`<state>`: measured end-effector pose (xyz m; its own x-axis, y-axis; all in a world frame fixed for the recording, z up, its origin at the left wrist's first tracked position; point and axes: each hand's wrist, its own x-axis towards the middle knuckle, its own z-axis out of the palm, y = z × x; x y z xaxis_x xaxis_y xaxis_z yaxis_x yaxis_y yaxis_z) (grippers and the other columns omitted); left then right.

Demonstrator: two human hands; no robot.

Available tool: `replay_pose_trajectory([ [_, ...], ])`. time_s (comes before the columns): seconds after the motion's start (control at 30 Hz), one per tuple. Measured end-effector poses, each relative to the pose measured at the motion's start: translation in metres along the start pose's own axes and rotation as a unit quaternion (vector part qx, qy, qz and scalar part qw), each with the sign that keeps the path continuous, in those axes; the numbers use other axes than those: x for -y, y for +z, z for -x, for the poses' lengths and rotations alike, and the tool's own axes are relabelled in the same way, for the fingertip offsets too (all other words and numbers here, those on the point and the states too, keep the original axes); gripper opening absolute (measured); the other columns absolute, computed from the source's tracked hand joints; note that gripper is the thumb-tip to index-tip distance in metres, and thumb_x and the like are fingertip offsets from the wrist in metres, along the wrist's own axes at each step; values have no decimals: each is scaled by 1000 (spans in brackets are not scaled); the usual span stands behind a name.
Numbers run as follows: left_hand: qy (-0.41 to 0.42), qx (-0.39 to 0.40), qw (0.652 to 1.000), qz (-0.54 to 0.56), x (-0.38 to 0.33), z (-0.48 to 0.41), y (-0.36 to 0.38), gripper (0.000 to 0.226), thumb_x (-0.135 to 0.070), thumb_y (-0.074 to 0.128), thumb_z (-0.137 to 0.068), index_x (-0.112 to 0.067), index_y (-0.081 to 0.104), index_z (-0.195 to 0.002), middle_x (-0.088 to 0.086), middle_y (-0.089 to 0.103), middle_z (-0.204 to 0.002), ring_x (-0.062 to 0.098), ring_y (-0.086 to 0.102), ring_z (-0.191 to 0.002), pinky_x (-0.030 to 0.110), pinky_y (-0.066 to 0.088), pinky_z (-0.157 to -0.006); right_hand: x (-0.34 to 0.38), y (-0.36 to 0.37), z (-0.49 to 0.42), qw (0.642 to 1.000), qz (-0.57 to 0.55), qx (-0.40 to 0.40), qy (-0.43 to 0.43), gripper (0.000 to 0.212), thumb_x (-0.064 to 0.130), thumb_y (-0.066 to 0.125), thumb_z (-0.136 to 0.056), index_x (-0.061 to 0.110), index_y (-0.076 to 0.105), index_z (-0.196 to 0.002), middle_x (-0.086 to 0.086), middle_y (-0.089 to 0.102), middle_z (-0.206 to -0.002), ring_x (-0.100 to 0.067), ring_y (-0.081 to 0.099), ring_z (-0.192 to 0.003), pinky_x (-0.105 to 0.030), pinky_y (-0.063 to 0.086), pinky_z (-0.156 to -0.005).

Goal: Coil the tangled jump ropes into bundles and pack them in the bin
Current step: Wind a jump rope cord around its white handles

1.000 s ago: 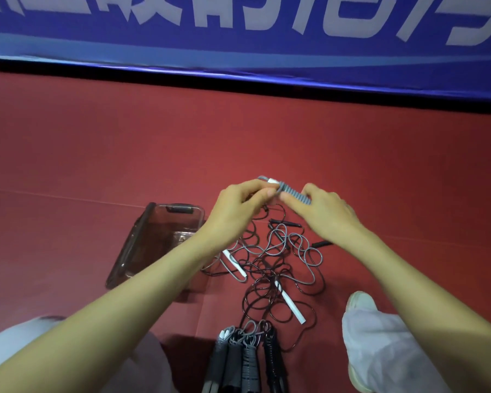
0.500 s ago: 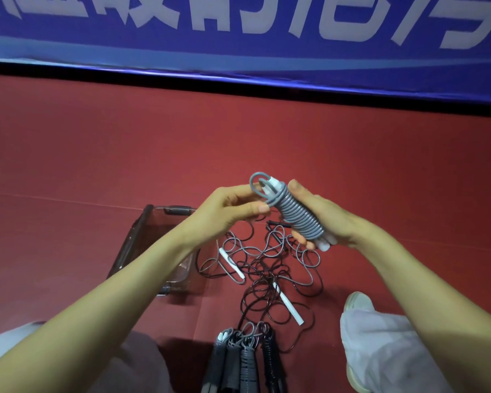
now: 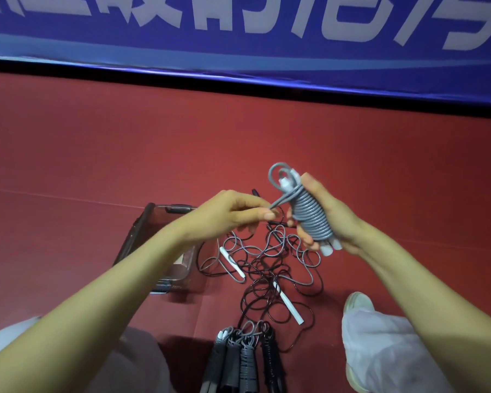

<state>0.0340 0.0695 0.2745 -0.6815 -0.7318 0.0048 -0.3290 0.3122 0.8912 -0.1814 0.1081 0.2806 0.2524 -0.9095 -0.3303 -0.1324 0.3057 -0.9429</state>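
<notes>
Right hand (image 3: 330,222) curls round the grey bundle (image 3: 312,219), held above the floor, tilted, loop end up. The bundle is tightly wound, with 2 white handle tips showing at its lower end, just past the fingers. Left hand (image 3: 233,214) pinches the loose rope end (image 3: 279,202) that leads off the top of the bundle, between thumb and forefinger.

Below the hands we note the tangled ropes (image 3: 270,265), grey and black, spread on the red floor (image 3: 97,154), with 2 white handles (image 3: 288,304) among them. The clear bin (image 3: 133,236) sits on the floor just left of the tangle, partly behind the left forearm. We cannot tell what it holds.

Nearest the body, finished bundles (image 3: 244,361) lie side by side; we count what look like 4, cut off by the frame edge.
</notes>
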Motion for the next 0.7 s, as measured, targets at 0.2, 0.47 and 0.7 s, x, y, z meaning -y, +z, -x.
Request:
replay_pose_trajectory([
  [0.2,-60,20,990,126,13,-1,-19,23,-15,56,-92,-23,76,-83,-7,48,-58,4,36,-51,16,28,-50,9,-6,11,993,108,46,17,77,85,55,-62,8,60,-65,-13,50,-46,-18,42,-29,-17,34,-30],
  [0.47,-77,-54,991,-93,4,-16,-1,12,-9,64,-90,-6,74,-96,-10,64,-53,-2,46,-43,11,34,-47,-6,16,3,878,463,-16,118,87,99,34,-56,15,52,-69,-10,62,-61,-23,54,-52,-30,46,-60],
  [0.7,-28,-183,980,76,9,-14,42,11,-13,53,-98,-15,63,-103,-7,67,-72,11,41,-54,21,33,-53,-9,2,-16,812,533,-234,50,75,89,26,-73,19,50,-80,-5,62,-86,-29,58,-90,-36,37,-73],
])
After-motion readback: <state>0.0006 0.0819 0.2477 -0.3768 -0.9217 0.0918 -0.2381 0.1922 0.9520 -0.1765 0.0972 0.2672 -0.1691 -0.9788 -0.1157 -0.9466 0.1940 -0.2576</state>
